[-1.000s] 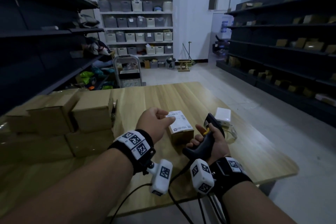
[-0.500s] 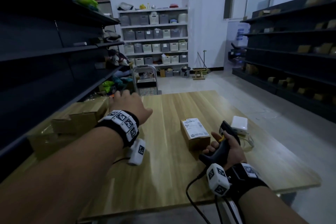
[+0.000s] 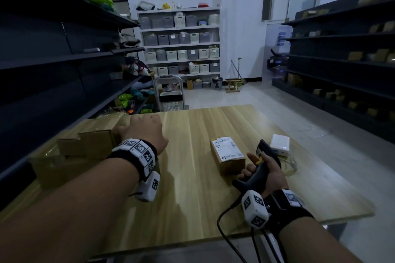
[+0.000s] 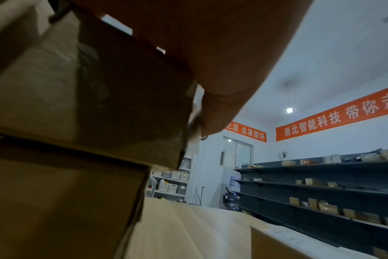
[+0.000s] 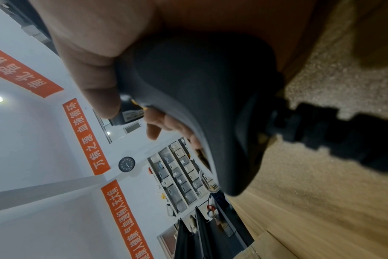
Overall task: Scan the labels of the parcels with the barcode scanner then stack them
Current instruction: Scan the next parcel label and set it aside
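A wooden desk (image 3: 192,177) is shown between dark shelving, with open floor beyond its far and right edges. Cardboard parcels (image 3: 85,147) are stacked at the desk's left edge; the left hand (image 3: 147,132) is laid on the top box, its grip hidden from view. A labelled parcel (image 3: 227,156) is set mid-desk with bare wood around it. Just right of it, the barcode scanner (image 3: 256,175) is clasped in the right hand (image 3: 267,168), near a white box (image 3: 280,142)
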`<state>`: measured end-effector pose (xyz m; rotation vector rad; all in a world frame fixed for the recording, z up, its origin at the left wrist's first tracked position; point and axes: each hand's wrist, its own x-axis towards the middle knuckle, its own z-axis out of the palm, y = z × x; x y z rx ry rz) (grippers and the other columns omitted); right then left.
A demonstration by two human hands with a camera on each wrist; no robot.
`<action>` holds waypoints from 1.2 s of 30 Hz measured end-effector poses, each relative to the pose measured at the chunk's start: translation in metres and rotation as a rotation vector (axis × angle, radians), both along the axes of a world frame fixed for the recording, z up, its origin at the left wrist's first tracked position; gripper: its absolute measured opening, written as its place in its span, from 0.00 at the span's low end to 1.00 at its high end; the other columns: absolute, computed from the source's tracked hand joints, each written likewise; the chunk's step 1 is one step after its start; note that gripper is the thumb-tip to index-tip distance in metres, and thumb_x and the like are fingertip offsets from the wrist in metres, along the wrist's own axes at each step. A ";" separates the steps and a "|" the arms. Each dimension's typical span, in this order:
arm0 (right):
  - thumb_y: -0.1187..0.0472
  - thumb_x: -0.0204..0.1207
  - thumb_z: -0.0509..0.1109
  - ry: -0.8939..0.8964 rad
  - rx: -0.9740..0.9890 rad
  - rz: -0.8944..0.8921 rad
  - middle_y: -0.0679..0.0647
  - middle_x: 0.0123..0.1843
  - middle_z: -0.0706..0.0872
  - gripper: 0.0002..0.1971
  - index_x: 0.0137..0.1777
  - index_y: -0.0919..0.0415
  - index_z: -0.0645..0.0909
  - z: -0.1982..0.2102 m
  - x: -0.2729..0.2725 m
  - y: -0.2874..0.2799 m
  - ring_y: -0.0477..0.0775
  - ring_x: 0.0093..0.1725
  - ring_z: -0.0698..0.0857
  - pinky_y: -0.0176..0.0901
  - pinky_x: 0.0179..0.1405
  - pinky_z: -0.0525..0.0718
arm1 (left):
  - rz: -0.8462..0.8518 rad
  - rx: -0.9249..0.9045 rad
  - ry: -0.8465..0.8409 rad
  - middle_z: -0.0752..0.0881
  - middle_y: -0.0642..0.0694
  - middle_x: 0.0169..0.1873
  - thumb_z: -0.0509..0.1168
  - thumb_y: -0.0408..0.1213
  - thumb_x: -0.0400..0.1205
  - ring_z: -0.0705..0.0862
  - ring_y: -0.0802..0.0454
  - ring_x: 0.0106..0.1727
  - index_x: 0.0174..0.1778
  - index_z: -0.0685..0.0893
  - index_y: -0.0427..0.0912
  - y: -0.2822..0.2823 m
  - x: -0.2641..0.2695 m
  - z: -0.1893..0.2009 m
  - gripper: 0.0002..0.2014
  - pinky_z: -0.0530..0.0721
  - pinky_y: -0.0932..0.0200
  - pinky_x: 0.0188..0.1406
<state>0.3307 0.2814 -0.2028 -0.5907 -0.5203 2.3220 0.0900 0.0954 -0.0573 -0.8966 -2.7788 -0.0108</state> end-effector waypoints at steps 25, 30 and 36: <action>0.47 0.75 0.76 0.057 0.056 0.156 0.68 0.61 0.94 0.22 0.62 0.62 0.88 0.006 -0.002 -0.011 0.70 0.58 0.94 0.61 0.55 0.94 | -0.089 1.581 -1.578 0.96 0.38 0.62 0.68 0.41 0.92 0.93 0.34 0.65 0.73 0.90 0.54 0.025 0.074 -0.116 0.14 0.88 0.20 0.66; 0.48 0.82 0.72 0.087 0.061 0.148 0.71 0.71 0.90 0.21 0.67 0.62 0.86 0.004 -0.001 -0.011 0.71 0.65 0.92 0.64 0.57 0.94 | -0.252 1.406 -1.464 0.97 0.38 0.60 0.65 0.38 0.92 0.95 0.39 0.60 0.71 0.92 0.52 0.018 0.060 -0.124 0.15 0.93 0.42 0.51; 0.48 0.84 0.71 0.116 0.062 0.131 0.71 0.68 0.92 0.19 0.63 0.63 0.88 0.006 -0.003 -0.016 0.72 0.62 0.94 0.66 0.50 0.95 | -0.198 1.408 -1.646 0.92 0.40 0.71 0.62 0.26 0.92 0.95 0.61 0.50 0.78 0.87 0.47 0.021 0.053 -0.128 0.21 0.95 0.64 0.44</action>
